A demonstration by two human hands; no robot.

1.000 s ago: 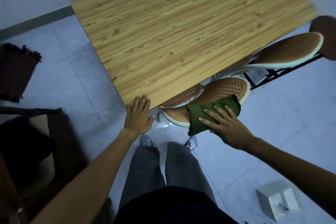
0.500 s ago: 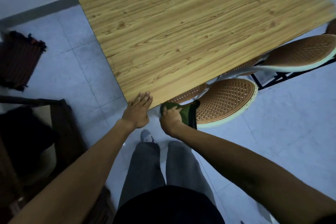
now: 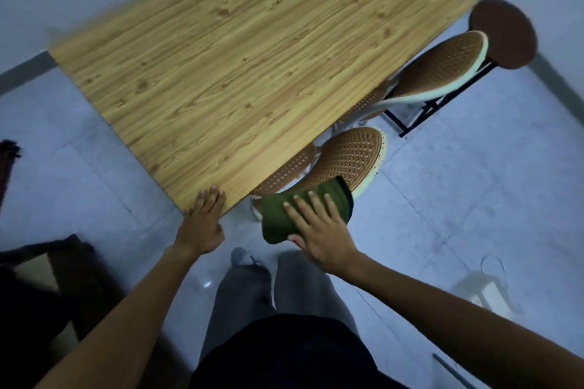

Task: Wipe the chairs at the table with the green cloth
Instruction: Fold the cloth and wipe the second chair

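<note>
The green cloth (image 3: 286, 215) lies over the near end of a woven brown chair back with a pale rim (image 3: 350, 158), tucked under the wooden table (image 3: 252, 66). My right hand (image 3: 319, 230) presses flat on the cloth, fingers spread. My left hand (image 3: 203, 221) rests flat on the table's near corner, holding nothing. A second woven chair (image 3: 442, 66) stands further right along the table.
A round dark brown stool (image 3: 504, 33) stands at the far right. A white box with a cord (image 3: 480, 289) lies on the tiled floor at the right. Dark furniture (image 3: 47, 294) stands at the lower left. My legs and feet are below the chair.
My right hand has slid the cloth from the chair's left end back to the right along the rim. The left hand has stayed on the table corner.
</note>
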